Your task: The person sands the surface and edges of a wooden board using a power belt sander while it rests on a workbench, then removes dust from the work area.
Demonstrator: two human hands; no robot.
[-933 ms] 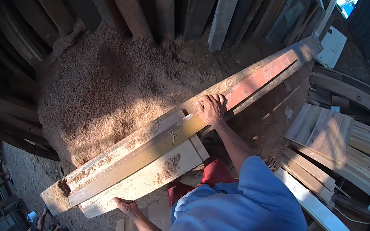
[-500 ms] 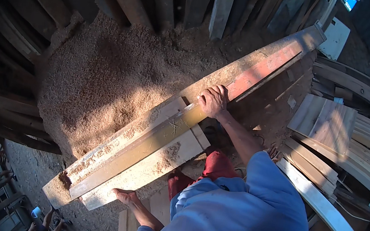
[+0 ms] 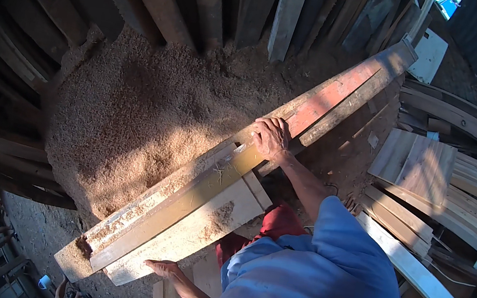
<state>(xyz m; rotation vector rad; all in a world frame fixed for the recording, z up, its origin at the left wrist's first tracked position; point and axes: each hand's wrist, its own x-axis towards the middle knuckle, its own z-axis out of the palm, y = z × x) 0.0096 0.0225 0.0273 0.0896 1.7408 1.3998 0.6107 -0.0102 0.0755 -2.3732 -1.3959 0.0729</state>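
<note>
A long, narrow wooden bench (image 3: 70,261) runs from the lower left to the upper right, strewn with shavings. A yellow-brown plank (image 3: 183,202) lies lengthwise along it, with a pale wide board (image 3: 197,231) on the side nearest me. My right hand (image 3: 271,137) is closed over the plank's upper right end, fingers bent over its top, beside a faded red strip (image 3: 332,98) of the bench. Lower down, my left hand (image 3: 162,268) touches the near edge of the pale board, its visible fingers stretched out; part of it is hidden.
A large heap of wood shavings (image 3: 129,110) lies beyond the bench. Dark timbers (image 3: 209,6) lean along the back. Stacked curved planks (image 3: 456,190) and loose boards fill the right side. At the lower left, another person's limbs (image 3: 65,295) show beside a white cup (image 3: 44,281).
The view has shifted slightly, so the bench appears lower. My right hand's fingers lie more fully over the plank's end. My left hand stays at the pale board's edge.
</note>
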